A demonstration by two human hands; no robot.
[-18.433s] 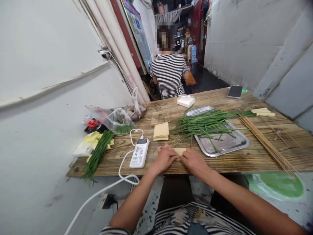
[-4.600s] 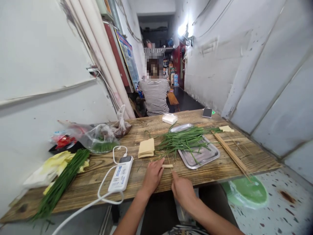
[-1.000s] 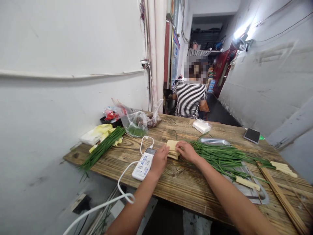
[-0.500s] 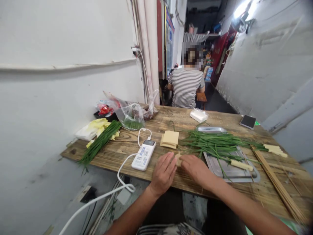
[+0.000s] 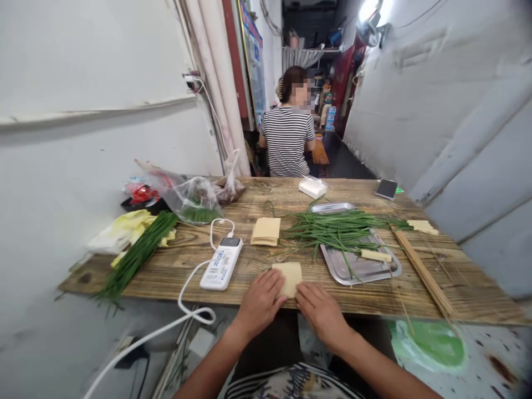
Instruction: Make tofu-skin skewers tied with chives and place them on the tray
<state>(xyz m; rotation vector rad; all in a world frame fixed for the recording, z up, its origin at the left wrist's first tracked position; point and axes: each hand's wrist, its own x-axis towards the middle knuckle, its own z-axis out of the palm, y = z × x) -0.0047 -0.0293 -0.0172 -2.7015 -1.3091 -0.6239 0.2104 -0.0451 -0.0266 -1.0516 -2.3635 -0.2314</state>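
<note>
A thin beige tofu sheet (image 5: 290, 279) lies spread out near the front edge of the table, between my hands. My left hand (image 5: 258, 303) grips its left edge, fingers close together and thumb below. At the lower right corner, the bent fingers of my right hand (image 5: 321, 311) pinch the sheet; their tips are partly hidden. Just beyond is a stack of tofu sheets (image 5: 266, 231). Long green chives (image 5: 332, 228) lie across a metal tray (image 5: 355, 272) to the right. One tofu roll (image 5: 375, 255) rests at the tray, and more tofu rolls (image 5: 423, 226) lie farther right.
A white power bank (image 5: 221, 264) with cables lies left of my hands. Farther left are a chive bundle (image 5: 139, 252), plastic bags (image 5: 195, 199) and yellow leaves. Bamboo skewers (image 5: 424, 274), a phone (image 5: 386, 189) and a white box (image 5: 312, 187) are rightward. A person (image 5: 288, 133) sits beyond the table.
My hands have moved apart, and the tofu sheet between them now shows as a flat square. The view has shifted to the right, and the seated person's head has turned.
</note>
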